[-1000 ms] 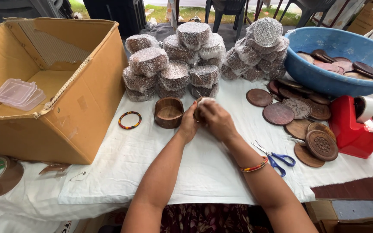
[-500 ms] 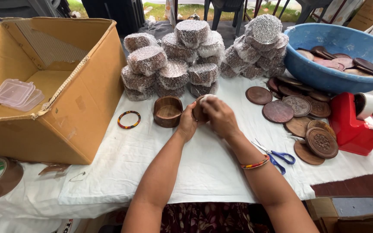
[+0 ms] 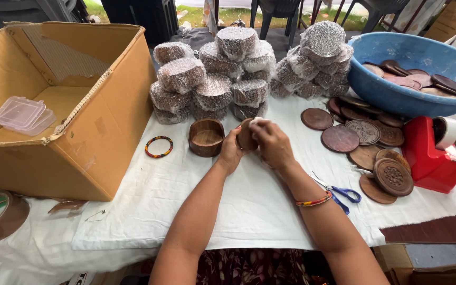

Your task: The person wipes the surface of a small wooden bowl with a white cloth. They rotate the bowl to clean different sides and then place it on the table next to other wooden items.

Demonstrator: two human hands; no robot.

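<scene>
Little has moved since the earlier frames: both hands stay together above the middle of the counter (image 3: 249,211), the round piece between them turned slightly, its flat face now toward the camera.

Left hand (image 3: 231,153): fingers curled under and behind a small round wooden disc (image 3: 246,135), gripping its left edge. Right hand (image 3: 273,145): fingers closed over the disc's right and upper edge, with a scrap of something white at the fingertips; cannot tell what it is. Disc is held on edge, clear of the cloth, both hands touching it, neither nearer than the other.

Just left of the left hand: open wooden bowl (image 3: 206,137), upright, standing on the cloth, apart from the disc. Further left: beaded bangle (image 3: 159,146), lying flat. Behind the hands: stack of foil-wrapped rounds (image 3: 212,79). To the right: loose carved wooden lids (image 3: 365,142) spread flat, more in a blue basin (image 3: 397,100). Blue-handled scissors (image 3: 344,192) lie by the right forearm. Red tape dispenser (image 3: 431,158) at far right. Cardboard box (image 3: 64,111) open on its side at left, a clear plastic tub (image 3: 22,115) inside.
</scene>
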